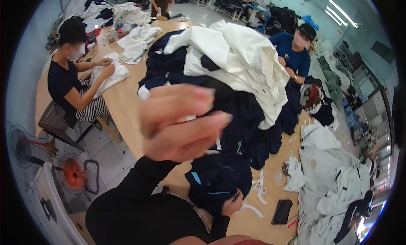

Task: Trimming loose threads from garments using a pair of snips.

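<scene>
My left hand [179, 120] is raised close to the camera, blurred, fingers loosely curled and partly open with nothing in it that I can make out. My right hand [232, 205] sits low, below and to the right of the left, fingers closed on the edge of a dark navy garment [218, 177] with pale blue trim that lies bunched on the wooden bench [122, 101] just above that hand. I judge the garment soft and light, limp enough to sag and fold wherever it is not supported, not slippery and not fragile (a knit or fleece sort of cloth, by the look of it); a pinch at a hem, collar or seam should hold better than a grab at the loose middle. Beyond both hands rises a heap of navy and white clothes [224, 71], tangled together, so pulling one piece would likely drag its neighbours. To the right of my right hand lie white cloth strips [258, 190], a flat dark rectangular thing [282, 211] and a pile of pale grey garments [334, 181]. I see no bins or boxes near my hands; everything lies loose on the bench. Other people sit at the far left and far right, one handling white cloth [110, 73].
</scene>
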